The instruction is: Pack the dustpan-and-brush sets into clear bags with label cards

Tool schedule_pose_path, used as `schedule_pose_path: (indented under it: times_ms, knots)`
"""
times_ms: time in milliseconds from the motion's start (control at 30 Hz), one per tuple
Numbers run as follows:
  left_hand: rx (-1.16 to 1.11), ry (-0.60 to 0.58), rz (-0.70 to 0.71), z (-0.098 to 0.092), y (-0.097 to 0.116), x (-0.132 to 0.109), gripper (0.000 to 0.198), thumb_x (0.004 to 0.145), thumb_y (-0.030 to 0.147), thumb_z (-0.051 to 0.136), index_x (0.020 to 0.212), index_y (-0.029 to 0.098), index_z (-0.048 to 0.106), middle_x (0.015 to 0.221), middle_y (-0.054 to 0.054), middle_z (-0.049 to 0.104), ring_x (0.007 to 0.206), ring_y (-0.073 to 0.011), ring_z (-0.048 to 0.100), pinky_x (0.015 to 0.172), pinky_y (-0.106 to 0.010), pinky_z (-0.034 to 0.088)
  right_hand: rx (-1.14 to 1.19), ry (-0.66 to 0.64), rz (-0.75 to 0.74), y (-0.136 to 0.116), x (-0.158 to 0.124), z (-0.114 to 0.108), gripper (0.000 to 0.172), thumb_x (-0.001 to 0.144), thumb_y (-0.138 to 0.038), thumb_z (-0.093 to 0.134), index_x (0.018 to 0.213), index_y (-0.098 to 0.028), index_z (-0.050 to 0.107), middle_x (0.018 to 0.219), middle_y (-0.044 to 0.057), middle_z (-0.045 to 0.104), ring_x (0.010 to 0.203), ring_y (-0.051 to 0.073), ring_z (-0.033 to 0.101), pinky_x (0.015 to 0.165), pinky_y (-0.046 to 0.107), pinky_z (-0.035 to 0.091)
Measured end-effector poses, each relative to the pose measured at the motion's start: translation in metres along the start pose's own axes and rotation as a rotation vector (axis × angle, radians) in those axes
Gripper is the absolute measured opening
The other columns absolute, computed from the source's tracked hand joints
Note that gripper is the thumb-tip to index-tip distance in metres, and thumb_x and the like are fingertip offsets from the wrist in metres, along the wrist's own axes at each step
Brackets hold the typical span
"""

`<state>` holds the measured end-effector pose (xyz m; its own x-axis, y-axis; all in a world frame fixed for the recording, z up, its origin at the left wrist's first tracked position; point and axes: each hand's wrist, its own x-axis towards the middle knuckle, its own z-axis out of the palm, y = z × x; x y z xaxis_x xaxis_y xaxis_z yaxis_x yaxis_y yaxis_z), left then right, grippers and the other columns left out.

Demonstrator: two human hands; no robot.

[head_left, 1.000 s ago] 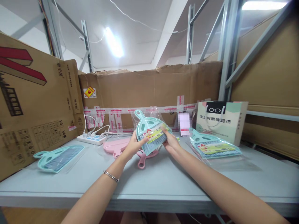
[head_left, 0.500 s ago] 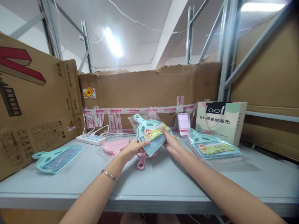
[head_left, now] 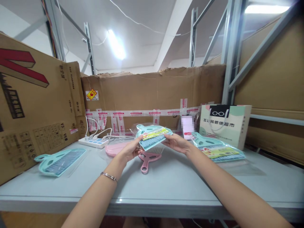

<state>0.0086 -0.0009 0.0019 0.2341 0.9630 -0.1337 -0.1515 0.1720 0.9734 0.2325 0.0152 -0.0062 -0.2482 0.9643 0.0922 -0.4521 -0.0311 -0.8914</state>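
Between both hands, above the table, is a mint-green dustpan and brush set [head_left: 152, 142] in a clear bag with a yellow-green label card. My left hand [head_left: 133, 148] is closed on its left edge, thumb on top. My right hand [head_left: 177, 143] grips the right edge, fingers partly beneath. Below the set lies a pink hand brush [head_left: 148, 160] with pale bristles, its handle toward me. Just behind my left hand rests a pink dustpan [head_left: 115, 149], partly hidden by that hand.
Another green set [head_left: 60, 161] lies at the left; more bagged green sets [head_left: 220, 150] lie at the right. A power strip [head_left: 93, 142], a phone [head_left: 188, 126] and a paper bag [head_left: 224, 123] stand toward the back. Large cartons [head_left: 142, 91] enclose the table [head_left: 180, 186].
The held green set has tipped flatter, its handle end turning away. My right hand has come slightly lower on its edge, and more of the pink brush shows beneath.
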Motion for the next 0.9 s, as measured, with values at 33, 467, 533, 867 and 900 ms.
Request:
schedule_pose_path:
  times_ms: [33, 467, 533, 867, 900]
  knots:
    - [0.014, 0.004, 0.003, -0.001, -0.001, 0.000, 0.039, 0.073, 0.048, 0.062, 0.087, 0.012, 0.062, 0.054, 0.000, 0.061, 0.040, -0.0052, 0.052, 0.040, -0.013, 0.043, 0.036, -0.001, 0.005, 0.002, 0.002, 0.000, 0.018, 0.067, -0.007, 0.068, 0.083, -0.012, 0.064, 0.081, 0.005, 0.070, 0.072, 0.012, 0.066, 0.065, 0.020, 0.055]
    - [0.089, -0.044, 0.172, 0.000, -0.004, 0.003, 0.023, 0.068, 0.031, 0.072, 0.067, 0.011, 0.062, 0.066, -0.007, 0.068, 0.057, -0.0098, 0.061, 0.062, -0.020, 0.051, 0.070, 0.341, 0.009, 0.015, 0.011, 0.004, 0.006, 0.071, -0.011, 0.068, 0.070, -0.010, 0.062, 0.060, 0.007, 0.067, 0.054, 0.014, 0.065, 0.049, 0.020, 0.055]
    - [0.147, 0.015, 0.155, -0.001, -0.003, 0.003, 0.031, 0.068, 0.040, 0.070, 0.061, 0.011, 0.059, 0.054, -0.005, 0.064, 0.044, -0.0075, 0.055, 0.050, -0.019, 0.046, 0.124, 0.330, 0.018, 0.017, 0.012, 0.003, 0.006, 0.071, -0.004, 0.064, 0.073, -0.010, 0.061, 0.062, 0.006, 0.068, 0.057, 0.013, 0.065, 0.054, 0.022, 0.057]
    - [0.401, 0.131, 0.314, 0.003, -0.007, 0.006, 0.050, 0.077, 0.061, 0.044, 0.070, 0.013, 0.056, 0.050, -0.006, 0.061, 0.041, -0.0138, 0.057, 0.043, -0.022, 0.041, 0.182, 0.432, -0.027, 0.022, 0.023, -0.003, 0.013, 0.070, -0.002, 0.065, 0.066, -0.013, 0.058, 0.054, 0.002, 0.065, 0.047, 0.011, 0.062, 0.046, 0.017, 0.054]
    - [0.404, 0.187, 0.372, 0.002, -0.007, 0.007, 0.046, 0.081, 0.056, 0.041, 0.082, 0.013, 0.057, 0.056, -0.006, 0.063, 0.045, -0.0145, 0.059, 0.046, -0.023, 0.043, 0.189, 0.446, -0.045, 0.020, 0.022, -0.002, 0.014, 0.070, -0.002, 0.064, 0.066, -0.013, 0.058, 0.054, 0.002, 0.065, 0.047, 0.011, 0.062, 0.046, 0.017, 0.054]
